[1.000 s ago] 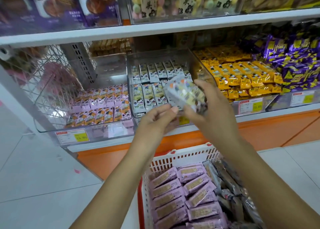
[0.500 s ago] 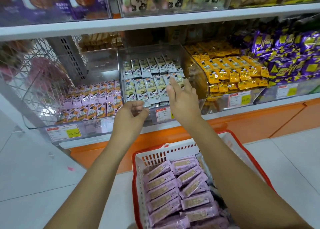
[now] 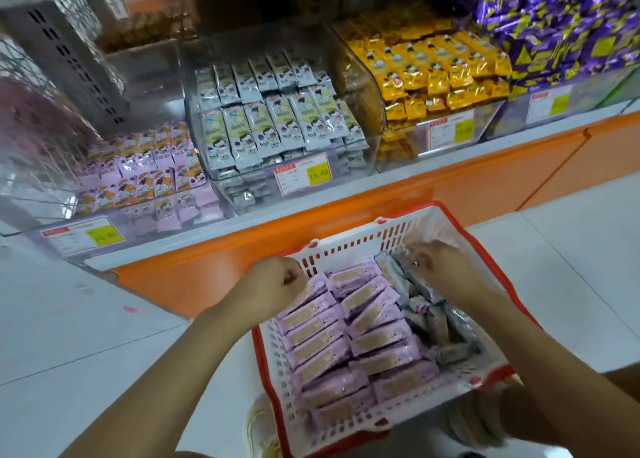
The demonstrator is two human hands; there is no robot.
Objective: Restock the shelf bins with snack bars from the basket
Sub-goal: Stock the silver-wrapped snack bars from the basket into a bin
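Down from shelf (image 3: 363,189) to basket (image 3: 349,250) for more; left hand (image 3: 273,284) curls at pink bars (image 3: 322,336); right hand (image 3: 441,265) probes grey bars (image 3: 427,307); grips unclear.

Floor (image 3: 86,336): white tiles, thin grey joints, glossy.
Pink speck (image 3: 130,309): small, on a tile at left, near the plinth.
Plinth (image 3: 450,187): orange, glossy, running left to right under the shelving; a vertical seam at right.
Price tags, four, each white with a red header and a yellow panel: left (image 3: 83,235), middle (image 3: 302,173), right (image 3: 450,130), far right (image 3: 549,103). Print blurred; the far-right one is faintest.
Upright (image 3: 69,59): grey, with rows of slots, upper left, leaning in this wide view.
Wire mesh (image 3: 20,77): far left, blurred.
Shoe (image 3: 259,426): pale beige, at the bottom edge, partly hidden.
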